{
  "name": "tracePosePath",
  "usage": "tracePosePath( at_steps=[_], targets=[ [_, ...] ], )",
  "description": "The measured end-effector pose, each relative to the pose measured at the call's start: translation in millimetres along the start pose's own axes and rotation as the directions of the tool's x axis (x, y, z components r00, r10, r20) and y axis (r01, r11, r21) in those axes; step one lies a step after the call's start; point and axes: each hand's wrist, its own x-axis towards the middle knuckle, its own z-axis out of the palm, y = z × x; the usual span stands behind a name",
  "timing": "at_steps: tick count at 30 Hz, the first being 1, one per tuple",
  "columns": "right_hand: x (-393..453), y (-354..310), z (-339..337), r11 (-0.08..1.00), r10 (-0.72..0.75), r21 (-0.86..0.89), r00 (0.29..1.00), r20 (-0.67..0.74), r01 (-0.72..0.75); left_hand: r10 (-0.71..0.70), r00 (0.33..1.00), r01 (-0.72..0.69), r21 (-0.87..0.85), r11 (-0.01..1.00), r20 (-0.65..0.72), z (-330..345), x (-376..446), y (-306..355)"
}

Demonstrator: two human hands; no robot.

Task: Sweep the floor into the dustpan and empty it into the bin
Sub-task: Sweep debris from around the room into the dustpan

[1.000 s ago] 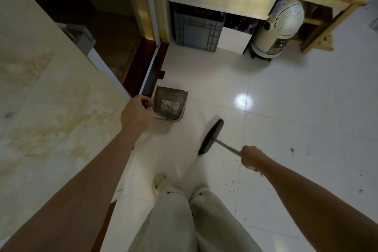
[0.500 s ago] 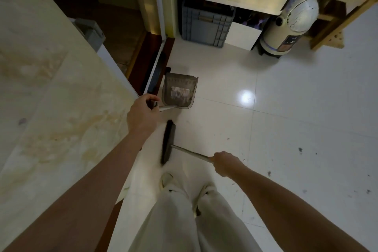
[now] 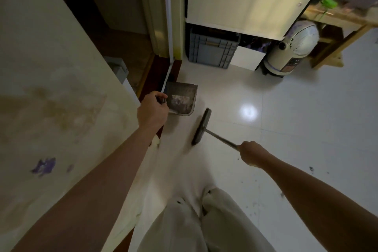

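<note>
Left hand (image 3: 152,111) curled round the dustpan's handle; dustpan (image 3: 181,99) sits low by the dark door threshold, left of centre, with a pale clump of debris already inside. Which way its mouth faces is hard to read. Right hand (image 3: 252,154) clenched on the thin metal handle of the broom (image 3: 201,127); the brush head is just right of and nearer than the pan, close to it but not touching. White tiled floor (image 3: 306,120) shows dark specks near the right forearm, well apart from the pan, so sweeping looks unfinished. Judgement: the step in hand is drawing loose dirt toward the pan. To do it well, press the pan's lip flat on the tile so grit cannot slip under, use short low strokes, bristles angled toward the pan, then go back for the specks on the right. A pale domed bin (image 3: 292,49) stands far right, probably where the pan gets emptied; keep the pan level on the way.
</note>
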Motion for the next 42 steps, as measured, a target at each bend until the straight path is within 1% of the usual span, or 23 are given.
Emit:
tracePosePath(
  at_steps=[2,4,6,8,10,13,16,18,21,24,27,30,32,33,38,40,42],
  targets=[
    [15,-5,-12,0.995,-0.021,0.096,1.0,0.018,0.019,-0.049,0.999,0.049,-0.037,0.998,-0.023,-1,20,11],
    [27,-16,-22,0.991,-0.069,0.118,0.997,0.027,0.066,-0.126,0.991,0.122,-0.098,0.988,-0.04,-1,37,18],
    [46,-31,-27,0.99,-0.114,0.092,0.993,0.033,0.11,-0.199,0.978,0.186,-0.165,0.969,-0.065,1,59,25],
    [57,-50,-26,0.985,-0.142,0.102,0.989,0.031,0.138,-0.23,0.971,0.211,-0.219,0.952,-0.064,-4,71,27],
    [88,-65,-36,0.981,-0.169,0.108,0.985,0.048,0.163,-0.261,0.962,0.234,-0.254,0.938,-0.077,-2,101,32],
    [120,-84,-51,0.972,-0.212,0.114,0.975,0.067,0.203,-0.267,0.963,0.247,-0.266,0.932,-0.042,-3,124,36],
    [149,-98,-66,0.973,-0.219,0.108,0.965,0.141,0.205,-0.256,0.966,0.256,-0.253,0.933,0.036,-1,147,48],
    [163,-104,-76,0.973,-0.228,0.063,0.957,0.18,0.22,-0.252,0.967,0.254,-0.263,0.931,0.043,-1,162,57],
    [182,-101,-102,0.968,-0.232,-0.061,0.959,0.164,0.245,-0.254,0.967,0.25,-0.178,0.952,0.004,2,184,70],
    [190,-85,-129,0.964,-0.194,-0.156,0.971,0.143,0.215,-0.253,0.967,0.256,-0.133,0.958,0.036,12,192,78],
    [199,-66,-160,0.968,-0.143,-0.191,0.983,0.111,0.162,-0.267,0.961,0.274,-0.126,0.953,0.071,16,201,89],
    [210,-51,-190,0.977,-0.122,-0.166,0.99,0.074,0.133,-0.252,0.965,0.258,-0.102,0.961,0.069,13,216,97],
    [213,-45,-196,0.986,-0.111,-0.122,0.992,0.055,0.117,-0.238,0.97,0.241,-0.075,0.968,0.055,11,227,101],
    [212,-44,-197,0.99,-0.097,-0.092,0.993,0.063,0.102,-0.234,0.971,0.238,-0.065,0.969,0.055,10,233,104],
    [226,-73,-193,0.988,-0.152,0.013,0.985,0.084,0.151,-0.215,0.976,0.216,-0.043,0.975,0.027,13,257,112],
    [236,-87,-192,0.986,-0.168,0.006,0.979,0.115,0.168,-0.187,0.982,0.187,-0.001,0.982,0.034,17,264,113],
    [240,-90,-189,0.988,-0.147,-0.013,0.979,0.14,0.151,-0.151,0.986,0.15,0.033,0.988,0.064,19,271,115]
  ],
)
